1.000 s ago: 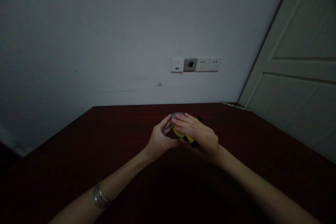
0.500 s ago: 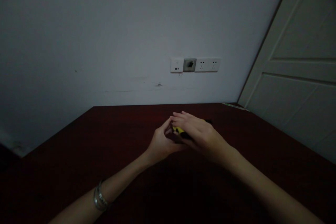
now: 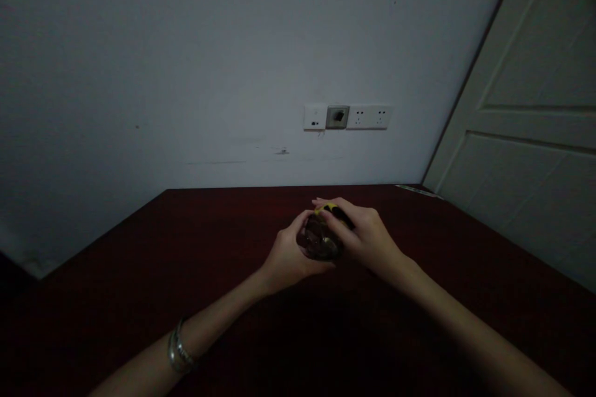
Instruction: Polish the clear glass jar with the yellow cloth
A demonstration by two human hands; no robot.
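Note:
Between my hands, above the dark red tabletop, is a glossy dark roundish object (image 3: 318,239) with a yellow and black part (image 3: 328,206) at its top. Its rounded, shiny end faces me; the dim light leaves its kind unclear. My left hand (image 3: 287,258) cups it from the left, fingers partly hidden behind and below it. From the right, my right hand (image 3: 361,228) grips the yellow and black part, its thumb lying across the near side and its fingers over the top.
The dark red tabletop (image 3: 223,223) runs back to a pale wall (image 3: 209,74). Switches and sockets (image 3: 367,116) are set in that wall. A panelled door (image 3: 526,118) stands at the right. Metal bangles (image 3: 179,350) circle my left wrist.
The object has turned in my hands, so its glossy rounded end now faces me. My right hand has rotated, bringing its thumb into view on the near side. The left hand stays nearly in place.

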